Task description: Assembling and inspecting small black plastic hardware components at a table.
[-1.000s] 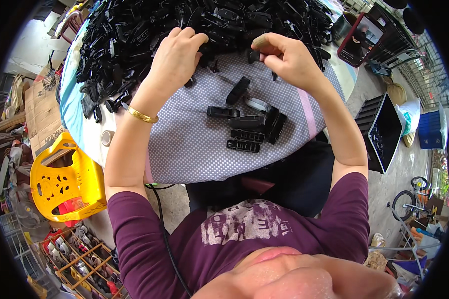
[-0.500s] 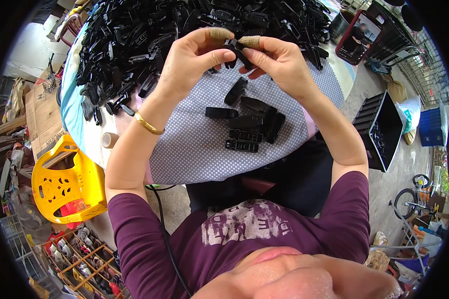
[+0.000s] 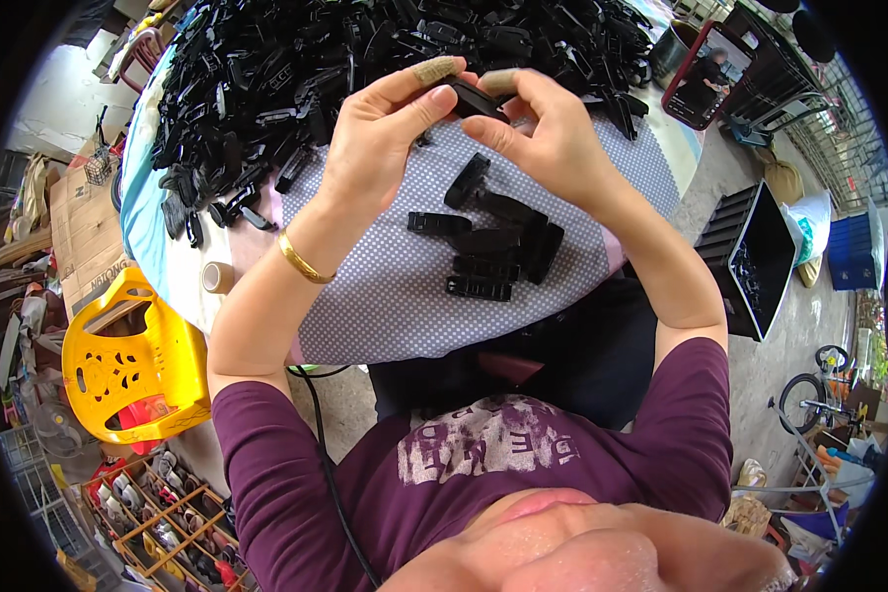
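Both hands meet above the table on one small black plastic part. My left hand, with a bandage on the forefinger tip and a gold bangle at the wrist, pinches its left end. My right hand grips its right end with thumb and fingers. Below them a small group of black plastic parts lies on the grey dotted cloth. A big heap of the same black parts covers the far half of the table.
A yellow plastic chair stands at the left by the table. A roll of tape lies at the table's left edge. A black crate sits on the floor to the right, and a phone on a stand is far right.
My hands have come together from the heap, each bringing a black piece, and now hold one part between them, raised slightly toward me.
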### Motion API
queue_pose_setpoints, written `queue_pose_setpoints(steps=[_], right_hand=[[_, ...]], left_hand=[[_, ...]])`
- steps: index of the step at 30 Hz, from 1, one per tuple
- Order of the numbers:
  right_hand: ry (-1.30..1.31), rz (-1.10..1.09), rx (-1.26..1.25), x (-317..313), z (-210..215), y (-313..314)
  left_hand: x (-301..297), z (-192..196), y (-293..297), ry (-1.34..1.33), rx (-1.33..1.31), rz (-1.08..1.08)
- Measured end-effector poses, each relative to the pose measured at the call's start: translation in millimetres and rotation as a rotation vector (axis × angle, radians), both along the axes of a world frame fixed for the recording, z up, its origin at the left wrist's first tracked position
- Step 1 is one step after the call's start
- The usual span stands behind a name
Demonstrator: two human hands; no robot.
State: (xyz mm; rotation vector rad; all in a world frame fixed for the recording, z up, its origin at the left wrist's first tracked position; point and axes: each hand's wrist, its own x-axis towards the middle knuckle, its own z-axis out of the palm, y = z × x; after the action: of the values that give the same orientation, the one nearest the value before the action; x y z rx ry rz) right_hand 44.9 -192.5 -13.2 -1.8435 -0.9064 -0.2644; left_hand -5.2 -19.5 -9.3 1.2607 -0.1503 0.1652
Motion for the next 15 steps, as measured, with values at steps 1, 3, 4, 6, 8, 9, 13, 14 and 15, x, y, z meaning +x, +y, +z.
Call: queue_pose_setpoints(steps=[1,3,4,6,8,9,13,14,15], right_hand=[[0.116,0.099,-0.096,0.5,4.2,-3.9],[0.303,0.233,-0.148,-1.1,3.0,-5.7],[0.303,0.231,-0.148,-3.0,3.9,-6.4],[0.135,0.215,-0.171,-7.6,6.3,-8.2],[0.157,0.216,-0.150,-9.5,4.3,-6.7],[0.153,0.208,-0.170,-7.9,2.6,-6.5],[0.189,0.415,-0.373,15.2,16.0,-13.1],[0.176,0.456,-0.421,22.8,20.2,-19.0],[0.037,0.401,-0.503,29.4,19.1,-24.1]], left_hand=[[0.6,0.8,1.4,-0.052,0.057,-0.042],[0.9,4.2,4.2,-0.105,0.107,-0.119],[0.9,6.3,4.9,-0.105,0.107,-0.121],[0.7,9.1,5.5,-0.153,0.171,-0.121],[0.1,9.5,5.4,-0.130,0.171,-0.120],[-0.5,9.8,5.4,-0.108,0.170,-0.118],[-5.1,18.2,4.4,-0.102,0.406,-0.055],[-8.3,21.0,1.3,-0.111,0.460,-0.093],[-11.2,22.1,-1.9,-0.120,0.513,-0.131]])
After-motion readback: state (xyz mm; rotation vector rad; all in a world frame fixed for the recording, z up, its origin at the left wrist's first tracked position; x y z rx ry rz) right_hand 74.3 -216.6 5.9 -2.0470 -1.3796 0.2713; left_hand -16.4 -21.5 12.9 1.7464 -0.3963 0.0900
